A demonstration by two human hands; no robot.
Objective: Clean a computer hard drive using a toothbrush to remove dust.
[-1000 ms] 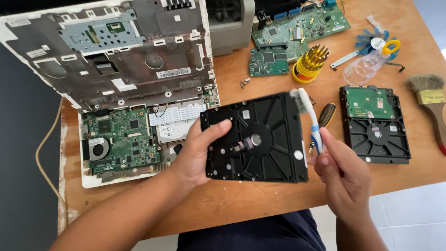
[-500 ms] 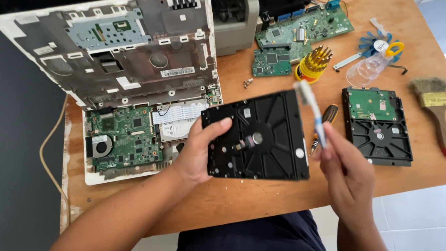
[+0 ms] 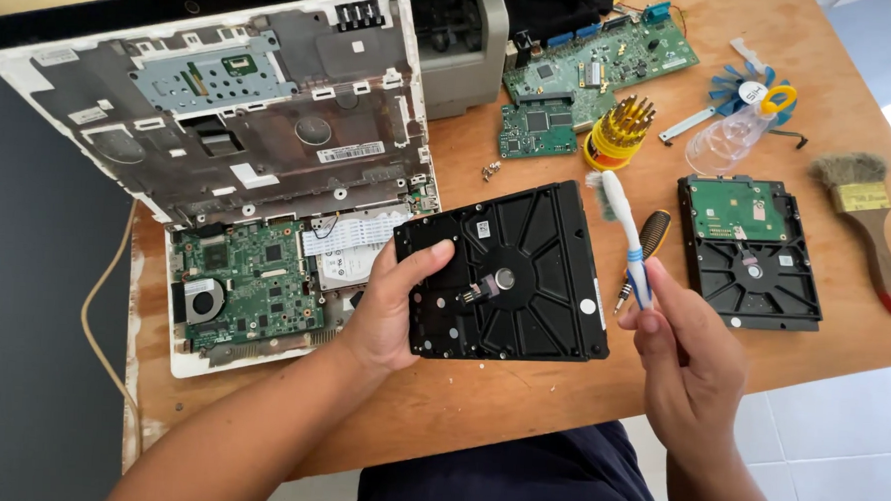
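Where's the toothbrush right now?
In the head view, the toothbrush stands upright in the right hand, right of centre, bristles up, between the black hard drive held by the left hand and the second hard drive.

A wooden counter (image 3: pixel 520 384) fills the frame. At left lies an opened white laptop (image 3: pixel 258 182). Along the top edge sit a grey printer (image 3: pixel 465 41) and green circuit boards (image 3: pixel 583 76) — beside them a yellow screwdriver set (image 3: pixel 619 133) and a blue fan (image 3: pixel 748 93). At right — a second hard drive (image 3: pixel 748 249) and a paintbrush (image 3: pixel 867 224).
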